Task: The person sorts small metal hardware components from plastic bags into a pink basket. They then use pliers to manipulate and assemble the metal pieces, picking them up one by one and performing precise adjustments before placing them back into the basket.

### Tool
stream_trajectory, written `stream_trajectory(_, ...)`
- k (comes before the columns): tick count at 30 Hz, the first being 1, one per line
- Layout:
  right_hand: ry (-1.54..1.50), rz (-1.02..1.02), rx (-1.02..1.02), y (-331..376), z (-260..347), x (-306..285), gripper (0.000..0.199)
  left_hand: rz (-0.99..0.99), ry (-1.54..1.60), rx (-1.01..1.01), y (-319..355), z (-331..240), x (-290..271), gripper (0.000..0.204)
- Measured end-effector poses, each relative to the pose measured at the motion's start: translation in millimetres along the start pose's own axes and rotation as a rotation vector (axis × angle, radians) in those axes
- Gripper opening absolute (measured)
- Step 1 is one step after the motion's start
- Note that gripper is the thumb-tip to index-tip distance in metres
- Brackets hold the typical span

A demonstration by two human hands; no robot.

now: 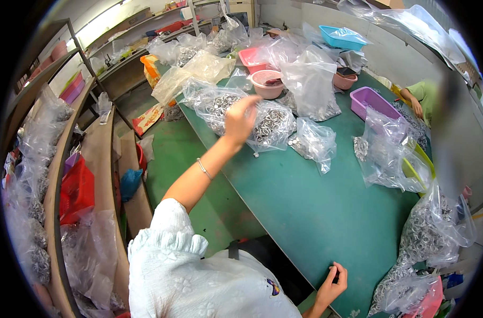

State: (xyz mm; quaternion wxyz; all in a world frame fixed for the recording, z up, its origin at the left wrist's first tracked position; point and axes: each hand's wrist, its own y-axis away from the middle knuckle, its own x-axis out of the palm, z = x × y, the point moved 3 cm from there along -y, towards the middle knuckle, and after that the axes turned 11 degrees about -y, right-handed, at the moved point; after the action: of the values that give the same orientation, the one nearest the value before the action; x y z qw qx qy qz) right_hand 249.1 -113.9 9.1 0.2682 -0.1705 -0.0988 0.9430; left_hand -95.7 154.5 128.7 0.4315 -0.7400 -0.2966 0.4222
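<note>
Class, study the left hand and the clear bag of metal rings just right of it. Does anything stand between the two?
Nothing visible does. The left hand overlaps the edge of the bag of rings in this view, and no other thing shows between them. Whether they touch, I cannot tell.

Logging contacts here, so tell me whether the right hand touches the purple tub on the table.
Apart: the head view shows green table between right hand and purple tub.
</note>
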Motion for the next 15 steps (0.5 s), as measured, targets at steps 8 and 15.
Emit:
stream_trajectory(8,0.007,0.011,-0.015,-0.2,-3.6,-1.0,0.009,-0.017,0.036,-0.123,-9.5,10.2,-17.9,0.033)
stream_trajectory(15,-0.032,0.05,0.032,-6.3,4.8,-2.3,0.008,0.431,0.438,0.177,67.2,-89.0,41.3,0.033)
